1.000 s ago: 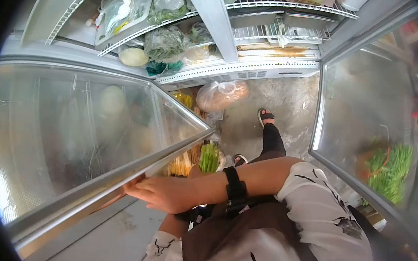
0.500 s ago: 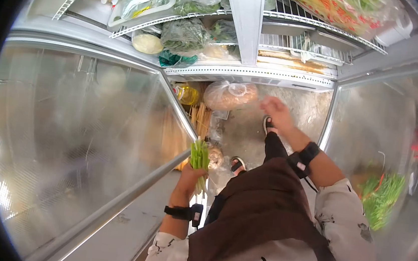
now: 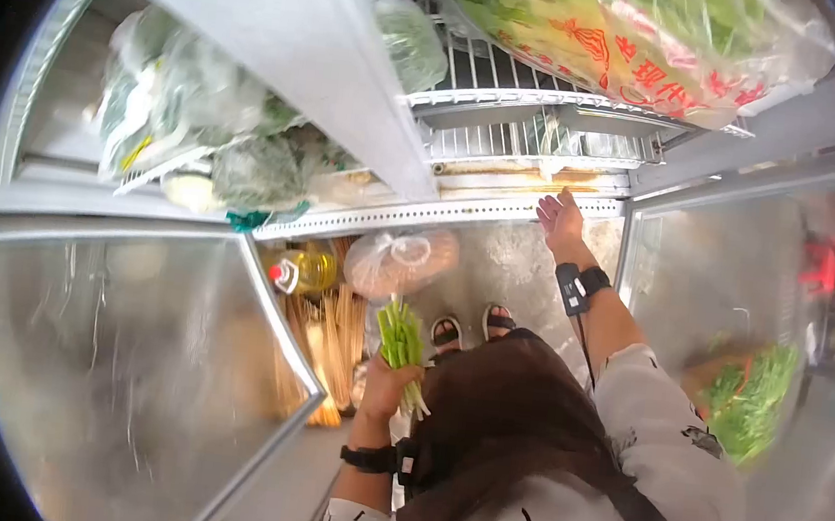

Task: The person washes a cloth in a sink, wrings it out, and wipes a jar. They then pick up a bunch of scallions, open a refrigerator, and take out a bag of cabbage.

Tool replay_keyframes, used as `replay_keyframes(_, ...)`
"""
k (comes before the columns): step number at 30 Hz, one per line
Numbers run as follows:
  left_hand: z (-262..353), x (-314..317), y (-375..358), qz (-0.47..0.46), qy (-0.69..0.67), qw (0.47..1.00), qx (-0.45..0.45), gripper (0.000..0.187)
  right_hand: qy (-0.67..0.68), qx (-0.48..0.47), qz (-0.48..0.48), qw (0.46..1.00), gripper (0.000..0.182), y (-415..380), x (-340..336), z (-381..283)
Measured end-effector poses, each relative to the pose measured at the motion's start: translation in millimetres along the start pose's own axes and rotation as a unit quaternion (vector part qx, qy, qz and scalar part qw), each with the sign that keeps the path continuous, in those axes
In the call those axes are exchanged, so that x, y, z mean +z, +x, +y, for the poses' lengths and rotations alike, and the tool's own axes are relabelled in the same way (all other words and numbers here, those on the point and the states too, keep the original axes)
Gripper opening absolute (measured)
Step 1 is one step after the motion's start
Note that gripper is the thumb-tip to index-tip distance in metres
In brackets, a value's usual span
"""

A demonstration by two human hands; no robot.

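Note:
My left hand [image 3: 387,386] is closed around a bunch of green stalks [image 3: 398,334] with pale lower ends, held upright beside my dark apron. My right hand [image 3: 562,222] is stretched out at the fridge's lower front edge, fingers extended and nothing in them. Just beyond it are the low wire shelves [image 3: 474,146] of the right compartment. On the shelf above lies a large clear bag of leafy greens [image 3: 599,42] with red printing. Bagged vegetables [image 3: 188,88] fill the left compartment, behind the white centre post [image 3: 288,42].
Glass doors [image 3: 107,351] stand swung out on both sides. On the floor are a tied plastic bag [image 3: 402,264], a yellow oil bottle [image 3: 308,272] and thin wooden sticks [image 3: 341,324]. Loose greens [image 3: 751,403] show through the right door.
My body has come closer to the fridge, with both feet now side by side. My right hand has reached forward to the fridge's edge. The stalks are still in my left hand.

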State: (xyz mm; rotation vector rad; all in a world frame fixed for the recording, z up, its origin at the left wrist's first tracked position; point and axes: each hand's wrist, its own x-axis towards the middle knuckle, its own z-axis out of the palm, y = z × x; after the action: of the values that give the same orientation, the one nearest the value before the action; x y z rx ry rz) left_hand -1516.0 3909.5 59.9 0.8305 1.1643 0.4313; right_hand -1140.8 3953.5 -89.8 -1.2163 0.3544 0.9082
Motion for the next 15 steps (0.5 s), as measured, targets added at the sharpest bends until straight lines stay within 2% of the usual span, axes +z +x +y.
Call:
replay_keyframes(2,-0.6,1.6,30.1,-0.009,0.018,1.0,0.013,0.028,0.05,-0.029,0.015,0.998,0.048,23.3,-0.7,4.8)
replay_keyframes(4,-10.2,-4.8,59.3,-0.027,0.008,1.0,0.008,0.026,0.108,-0.07,-0.057,0.99,0.039,51.3,-16.0,-2.0)
replay_keyframes(5,-18.4,-8.3,97.5,-0.04,0.009,0.999,0.018,0.025,0.147,-0.097,-0.1,0.979,0.036,86.3,-17.6,3.1)
replay_keyframes(6,-13.9,-5.2,108.3,-0.041,-0.023,0.999,-0.021,0.023,0.16,-0.109,-0.112,0.975,0.03,85.4,-14.1,-3.1)
replay_keyframes(7,-21.7,-7.0,124.2,-0.056,-0.059,0.996,-0.02,0.022,0.164,-0.116,-0.124,0.972,0.03,103.2,-17.7,-3.9)
replay_keyframes(9,-41.7,-11.1,154.5,-0.085,-0.131,0.987,-0.024,0.022,0.128,-0.154,-0.081,0.976,0.031,108.6,-18.3,-6.9)
replay_keyframes(10,-55.5,-9.4,169.1,-0.097,-0.042,0.991,0.079,0.017,0.136,-0.174,-0.066,0.973,0.031,112.5,-22.5,-2.9)
replay_keyframes(12,-78.9,-8.6,195.9,-0.131,-0.085,0.985,0.078,0.013,0.151,-0.214,-0.04,0.964,0.031,121.2,-26.8,4.2)
replay_keyframes(13,-82.0,-5.0,209.4,-0.149,-0.107,0.979,0.083,0.011,0.176,-0.203,-0.042,0.962,0.03,122.7,-25.3,3.9)
replay_keyframes(14,-80.0,-4.2,219.5,-0.157,-0.144,0.977,-0.018,0.008,0.202,-0.191,-0.045,0.959,0.029,122.7,-24.3,5.6)
replay_keyframes(15,-86.0,-5.6,235.6,-0.174,-0.114,0.978,0.012,0.01,0.227,-0.177,-0.047,0.956,0.028,128.3,-25.4,12.2)
